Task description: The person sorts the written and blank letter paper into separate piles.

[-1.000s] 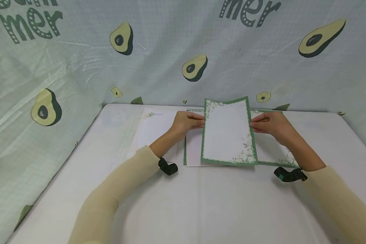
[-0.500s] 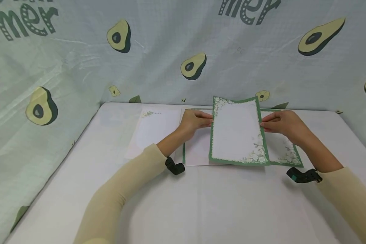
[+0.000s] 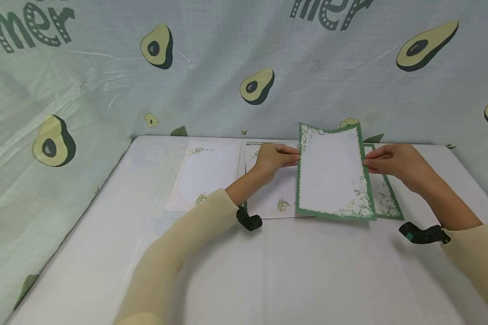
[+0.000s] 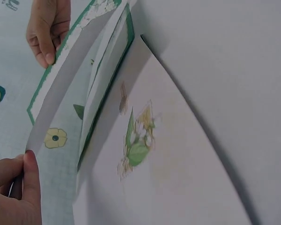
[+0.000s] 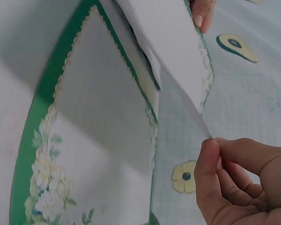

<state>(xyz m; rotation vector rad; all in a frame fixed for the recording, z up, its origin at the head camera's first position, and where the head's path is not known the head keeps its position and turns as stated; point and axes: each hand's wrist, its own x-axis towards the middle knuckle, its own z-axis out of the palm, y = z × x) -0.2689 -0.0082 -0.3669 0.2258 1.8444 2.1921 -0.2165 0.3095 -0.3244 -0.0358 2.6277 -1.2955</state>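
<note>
A sheet of paper with a green border and white flowers is held up, slightly bowed, above other sheets. My left hand pinches its left edge between thumb and fingers. On the opposite edge, my right hand pinches it the same way. Beneath it, to the right, lies another green-bordered sheet, partly covered. A pale pink sheet with a small plant print lies under the left side. In the right wrist view, the raised paper's edge meets the thumb and fingertips of the right hand.
Farther left, another pale printed sheet lies flat on the white table. An avocado-print cloth hangs behind the table and along its left side. Each wrist bears a small black camera.
Both hands have carried the raised green-bordered sheet to the right. More of the pale pink sheet shows, and more of the right-hand green-bordered one is covered.
</note>
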